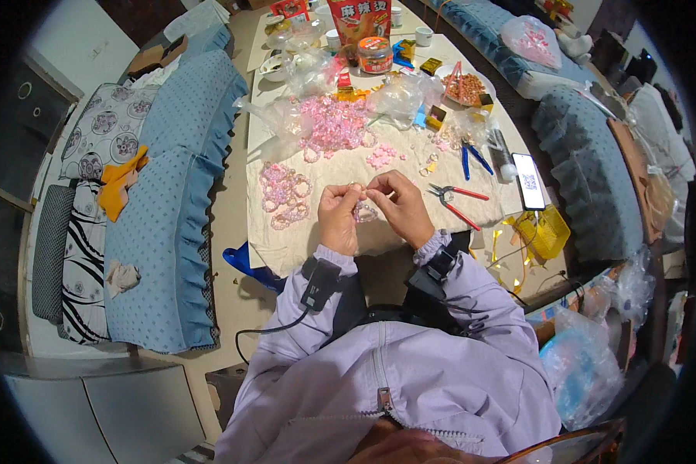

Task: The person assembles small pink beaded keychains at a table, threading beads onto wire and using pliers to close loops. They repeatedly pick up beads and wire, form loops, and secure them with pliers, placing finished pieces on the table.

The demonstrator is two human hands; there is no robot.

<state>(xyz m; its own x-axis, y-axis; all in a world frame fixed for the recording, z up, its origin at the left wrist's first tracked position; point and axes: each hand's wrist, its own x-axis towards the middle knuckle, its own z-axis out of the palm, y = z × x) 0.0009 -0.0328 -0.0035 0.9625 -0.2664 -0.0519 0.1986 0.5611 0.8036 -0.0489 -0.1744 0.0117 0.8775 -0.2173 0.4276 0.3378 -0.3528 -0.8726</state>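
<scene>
My left hand (pixel 339 216) and my right hand (pixel 401 203) meet over the near edge of the cloth-covered table. Thumbs and fingertips of both are pinched together around something too small to make out. A pink beaded bracelet (pixel 366 213) lies on the cloth just beneath, partly covered by my fingers. To the left rests a group of pink and purple beaded bracelets (pixel 282 185). Beyond my hands lie a small cluster of pink beads (pixel 381 156) and a large heap of pink beaded pieces (pixel 336 122). Red-handled pliers (pixel 456 203) lie open beside my right hand.
Blue-handled pliers (pixel 475 160) and a lit phone (pixel 528 182) lie at the right. Farther back are clear plastic bags (pixel 400 100), a plate of brown bits (pixel 472 87), a round tub (pixel 375 56) and a red packet (pixel 359 22). A yellow basket (pixel 547 232) sits past the right corner.
</scene>
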